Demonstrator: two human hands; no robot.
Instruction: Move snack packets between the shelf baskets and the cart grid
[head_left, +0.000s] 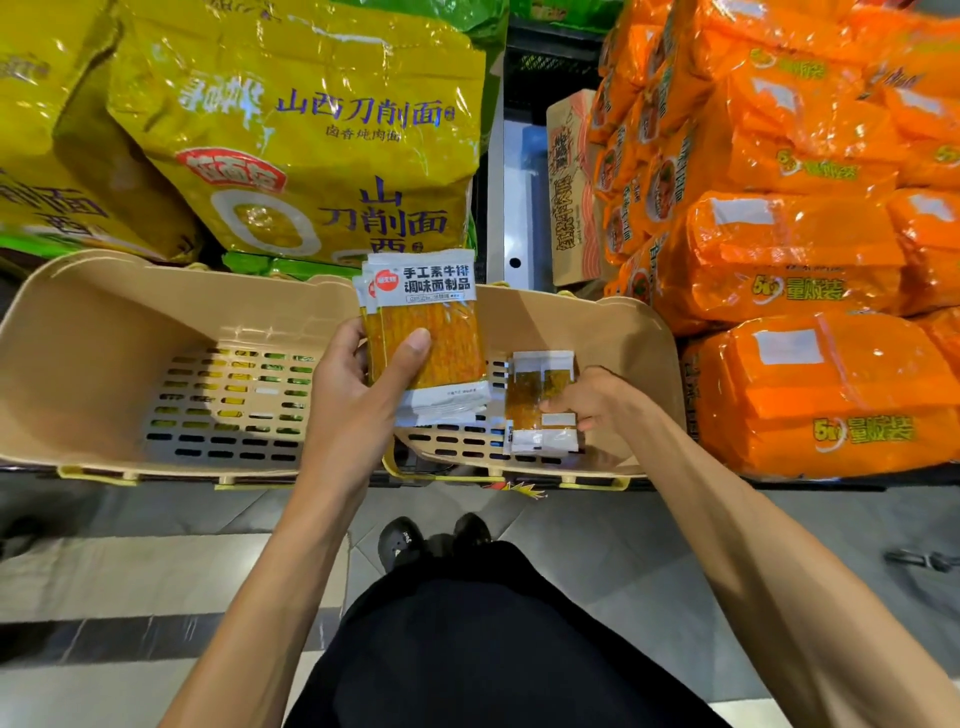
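Note:
Two beige plastic baskets stand side by side on the shelf edge: the left basket (104, 332) and the right basket (623, 332). My left hand (358, 395) grips a stack of white-and-orange snack packets (431, 332), held upright above the gap between the baskets, thumb across the front. In the right basket lie a few more snack packets (540, 379), face down on the slotted floor. My right hand (587, 400) reaches into that basket and its fingers pinch the right edge of those packets. No packets are visible in the left basket.
Large yellow noodle bags (311, 135) are stacked behind the left basket. Orange multipack bags (805, 249) pile up at the right, close beside the right basket. A cardboard box (571, 192) stands between them. Grey tiled floor (156, 571) and my feet lie below.

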